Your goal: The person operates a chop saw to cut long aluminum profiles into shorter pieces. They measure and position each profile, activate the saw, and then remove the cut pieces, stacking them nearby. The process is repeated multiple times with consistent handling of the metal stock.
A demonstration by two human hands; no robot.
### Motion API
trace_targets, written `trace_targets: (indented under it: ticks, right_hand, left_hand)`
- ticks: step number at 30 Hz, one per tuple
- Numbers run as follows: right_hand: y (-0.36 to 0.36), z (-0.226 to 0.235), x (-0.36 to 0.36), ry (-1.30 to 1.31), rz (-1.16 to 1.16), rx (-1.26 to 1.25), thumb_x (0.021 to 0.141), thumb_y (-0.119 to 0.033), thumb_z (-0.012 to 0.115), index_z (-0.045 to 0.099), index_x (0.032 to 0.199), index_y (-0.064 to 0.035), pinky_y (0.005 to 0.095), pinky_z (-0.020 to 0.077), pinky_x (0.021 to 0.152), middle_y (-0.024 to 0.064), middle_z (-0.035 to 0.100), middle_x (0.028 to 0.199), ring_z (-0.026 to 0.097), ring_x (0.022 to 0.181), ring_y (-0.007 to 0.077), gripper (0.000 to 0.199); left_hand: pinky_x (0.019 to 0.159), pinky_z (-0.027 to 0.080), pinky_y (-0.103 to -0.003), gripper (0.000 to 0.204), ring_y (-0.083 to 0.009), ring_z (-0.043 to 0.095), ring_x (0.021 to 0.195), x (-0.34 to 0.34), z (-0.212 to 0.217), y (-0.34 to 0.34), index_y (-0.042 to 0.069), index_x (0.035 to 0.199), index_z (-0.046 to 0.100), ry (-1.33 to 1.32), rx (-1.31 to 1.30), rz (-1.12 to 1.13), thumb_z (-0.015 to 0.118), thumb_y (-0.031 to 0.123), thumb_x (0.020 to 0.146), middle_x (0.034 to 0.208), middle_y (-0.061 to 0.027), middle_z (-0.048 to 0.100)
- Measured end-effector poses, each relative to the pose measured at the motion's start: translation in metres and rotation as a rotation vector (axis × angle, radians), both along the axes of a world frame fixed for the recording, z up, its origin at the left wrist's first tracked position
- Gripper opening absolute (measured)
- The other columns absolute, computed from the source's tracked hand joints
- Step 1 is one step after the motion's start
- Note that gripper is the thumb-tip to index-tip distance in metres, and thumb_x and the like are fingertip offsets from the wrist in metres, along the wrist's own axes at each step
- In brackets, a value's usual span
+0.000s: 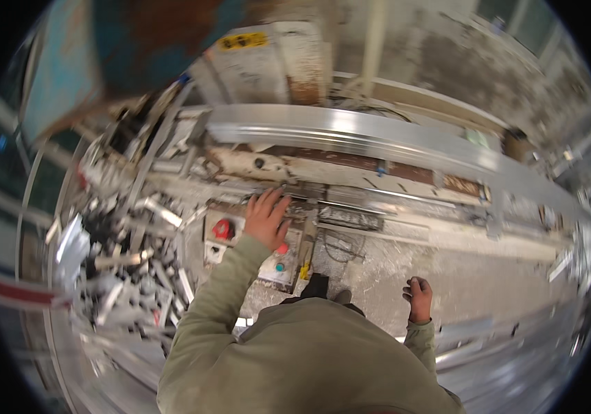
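Note:
My left hand (266, 219) lies over the far part of a worn control panel (278, 277), open, with its fingers spread and stretched forward. I cannot tell whether its fingertips press anything there. Beside it on the panel sit a large red knob (223, 229), a red button (282, 247) partly by the wrist, and a small green button (279, 267). Off to the right, my right hand (418, 298) hangs over the floor, fingers curled in, dark at the tips. Whatever it may hold is hidden.
Past the panel, a long silvery metal profile (351, 127) runs across the machine bed (351, 165). Scrap offcuts (137, 276) heap up on the left. A blue-and-rust machine part (150, 48) looms at upper left. More metal lengths (496, 352) lie at lower right.

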State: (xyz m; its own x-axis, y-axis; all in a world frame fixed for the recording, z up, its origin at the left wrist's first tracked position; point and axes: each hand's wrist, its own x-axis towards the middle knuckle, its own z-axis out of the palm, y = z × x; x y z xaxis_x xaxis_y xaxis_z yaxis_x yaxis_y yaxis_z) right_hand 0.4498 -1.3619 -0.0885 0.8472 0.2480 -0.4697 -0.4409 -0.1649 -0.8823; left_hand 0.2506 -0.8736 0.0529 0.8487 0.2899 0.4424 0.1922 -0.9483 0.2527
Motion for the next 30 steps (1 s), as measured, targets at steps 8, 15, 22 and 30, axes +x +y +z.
trace_targets:
  ticks: [8, 15, 22, 30]
  right_hand:
    - [0.196, 0.066, 0.082, -0.103, 0.3, 0.179, 0.109, -0.042, 0.067, 0.058, 0.144, -0.0037, 0.0383, 0.0576, 0.088, 0.0127, 0.068, 0.131, 0.069, 0.106, 0.0235, 0.053]
    - [0.363, 0.114, 0.03, 0.02, 0.289, 0.446, 0.105, -0.056, 0.069, 0.047, 0.158, -0.0021, 0.0519, 0.0514, 0.108, 0.0231, 0.055, 0.155, 0.063, 0.129, 0.0365, 0.079]
    - [0.506, 0.115, -0.047, 0.086, 0.239, 0.435, 0.102, -0.062, 0.07, 0.03, 0.17, -0.0042, 0.0563, 0.0411, 0.123, 0.0229, 0.036, 0.173, 0.047, 0.152, 0.0434, 0.098]
    - [0.588, 0.121, -0.054, 0.098, 0.071, 0.376, 0.095, -0.073, 0.071, 0.009, 0.173, -0.0009, 0.0606, 0.041, 0.122, 0.0254, 0.03, 0.175, 0.045, 0.151, 0.0429, 0.123]
  left_hand:
    - [0.117, 0.044, -0.052, 0.066, -0.0427, 0.055, 0.14, -0.245, -0.013, -0.06, 0.007, 0.15, 0.059, 0.01, -0.169, 0.611, 0.08, 0.015, 0.088, 0.155, -0.0196, 0.057]
    - [0.114, 0.048, -0.053, 0.066, -0.0456, 0.058, 0.135, -0.373, -0.071, -0.043, 0.006, 0.15, 0.059, -0.079, -0.287, 0.792, 0.079, 0.014, 0.088, 0.151, -0.0229, 0.06]
    - [0.114, 0.05, -0.051, 0.068, -0.0466, 0.058, 0.135, -0.553, -0.15, 0.016, 0.005, 0.152, 0.056, -0.016, -0.491, 0.932, 0.08, 0.019, 0.09, 0.15, -0.0253, 0.06]
    - [0.117, 0.046, -0.054, 0.064, -0.0494, 0.057, 0.135, -0.659, -0.198, 0.06, -0.001, 0.148, 0.058, -0.074, -0.635, 1.007, 0.079, 0.019, 0.091, 0.146, -0.0296, 0.06]
